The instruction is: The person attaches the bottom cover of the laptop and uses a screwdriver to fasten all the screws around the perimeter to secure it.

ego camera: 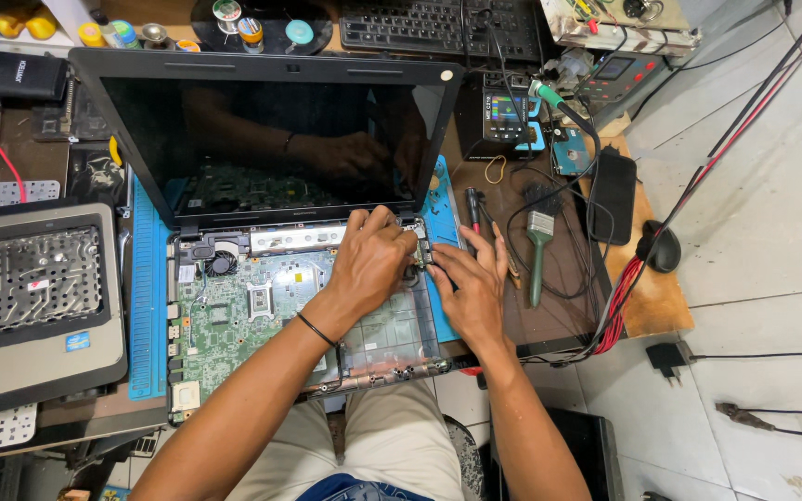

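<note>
While both hands (373, 260) (471, 283) pinch a small part (422, 252), opened laptop (262, 306), green board bare.

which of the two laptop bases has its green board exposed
The opened laptop under both hands, on the blue mat: its green board shows. The grey base at the left shows only bare metal framing.

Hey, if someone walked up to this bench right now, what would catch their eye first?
The opened laptop at centre, its green circuit board bare below the dark raised screen. Both hands meet at its upper right corner: the left hand and right hand. A green-handled brush lies just right of them.
</note>
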